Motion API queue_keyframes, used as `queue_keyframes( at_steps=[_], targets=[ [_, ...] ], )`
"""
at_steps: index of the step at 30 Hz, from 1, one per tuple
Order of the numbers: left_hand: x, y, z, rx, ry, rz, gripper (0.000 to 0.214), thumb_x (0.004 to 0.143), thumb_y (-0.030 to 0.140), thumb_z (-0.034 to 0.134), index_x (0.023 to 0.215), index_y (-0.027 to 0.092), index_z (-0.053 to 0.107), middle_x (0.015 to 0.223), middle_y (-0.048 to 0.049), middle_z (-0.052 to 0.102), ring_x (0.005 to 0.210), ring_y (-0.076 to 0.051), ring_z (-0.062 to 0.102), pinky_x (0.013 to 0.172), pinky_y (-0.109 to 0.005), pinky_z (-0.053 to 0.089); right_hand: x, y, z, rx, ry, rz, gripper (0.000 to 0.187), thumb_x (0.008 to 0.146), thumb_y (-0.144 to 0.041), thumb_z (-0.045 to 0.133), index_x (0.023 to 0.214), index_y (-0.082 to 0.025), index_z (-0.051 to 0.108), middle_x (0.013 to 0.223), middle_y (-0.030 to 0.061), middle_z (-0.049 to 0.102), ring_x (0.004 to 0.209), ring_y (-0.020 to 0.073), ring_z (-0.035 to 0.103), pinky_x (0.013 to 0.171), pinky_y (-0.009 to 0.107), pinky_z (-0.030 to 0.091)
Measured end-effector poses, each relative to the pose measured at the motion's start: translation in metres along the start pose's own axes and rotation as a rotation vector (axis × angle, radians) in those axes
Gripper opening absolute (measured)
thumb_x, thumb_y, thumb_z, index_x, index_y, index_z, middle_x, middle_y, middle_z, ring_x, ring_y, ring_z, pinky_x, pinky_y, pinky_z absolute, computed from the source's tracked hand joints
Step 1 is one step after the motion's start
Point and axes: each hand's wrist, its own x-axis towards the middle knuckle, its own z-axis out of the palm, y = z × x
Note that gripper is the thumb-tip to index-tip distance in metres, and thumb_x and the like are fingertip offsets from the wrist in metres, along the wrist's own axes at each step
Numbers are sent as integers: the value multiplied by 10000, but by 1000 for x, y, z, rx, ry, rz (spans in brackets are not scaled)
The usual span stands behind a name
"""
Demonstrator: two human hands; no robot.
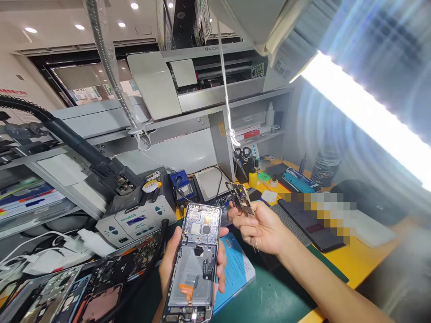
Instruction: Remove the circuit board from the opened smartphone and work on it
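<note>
My left hand (170, 258) is wrapped around an opened smartphone (195, 264), fingers along its right edge. Its back cover is off, showing a grey battery with an orange flex cable and bare chips near the top. To the right and slightly higher, my right hand (264, 226) pinches a phone circuit board (240, 197), held up off the bench. Thin metal tips, perhaps tweezers (255, 245), poke out below the same hand. The board and the phone are apart. Beneath both hands lie a blue box (234, 269) and a green mat (269, 291).
A hot-air station (134, 220) stands at left, with several opened phones (104, 303) in front of it. Another dark phone (310, 226) lies at right beside a metal mesh plate (291, 222). A yellow bottle (252, 178) stands behind. A bright lamp (370, 116) hangs overhead.
</note>
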Motion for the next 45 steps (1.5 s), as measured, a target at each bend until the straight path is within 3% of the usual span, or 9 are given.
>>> queue_keyframes(
  at_steps=[9, 15, 23, 31, 38, 45],
  targets=[
    [-1, 3, -3, 63, -36, -23, 843, 951, 682, 211, 1287, 41, 643, 856, -159, 664, 671, -256, 671, 534, -346, 543, 2, 4, -9, 158, -49, 30, 89, 903, -143, 450, 954, -116, 519, 736, 3, 538, 415, 33, 346, 334, 132, 196],
    [-3, 2, -1, 61, 6, -11, 845, 944, 686, 231, 1278, 32, 649, 830, -166, 664, 636, -266, 673, 475, -324, 506, 4, 6, -15, 192, -86, 66, 114, 890, -182, 451, 946, -119, 528, 751, 15, 533, 438, 46, 347, 343, 148, 195],
    [-3, 2, 5, -10, 14, 5, 808, 946, 667, 272, 1216, 26, 685, 800, -173, 683, 597, -247, 688, 480, -303, 527, 2, 8, -19, 194, -144, 94, 257, 741, -215, 565, 981, -134, 524, 762, 14, 533, 480, 59, 357, 360, 139, 217],
    [-4, 3, 2, 99, 39, 25, 807, 948, 676, 240, 1240, 71, 688, 816, -155, 672, 624, -271, 680, 497, -344, 535, 4, 10, -19, 142, -183, 137, 279, 696, -201, 577, 957, -108, 541, 753, 18, 530, 509, 59, 366, 368, 126, 173],
    [-6, 0, 3, 127, 80, 26, 813, 938, 701, 247, 1216, 87, 702, 795, -141, 674, 559, -255, 676, 496, -336, 523, 4, 12, -20, 95, -189, 146, 251, 741, -211, 596, 953, -81, 564, 762, 41, 552, 518, 63, 373, 367, 122, 220],
    [-8, 5, 4, 117, 98, 18, 751, 935, 672, 339, 1254, 75, 665, 868, -152, 701, 675, -238, 691, 544, -308, 572, 4, 11, -19, 48, -175, 158, 174, 813, -205, 554, 942, -88, 564, 747, 29, 526, 517, 63, 356, 370, 113, 210]
  ],
)
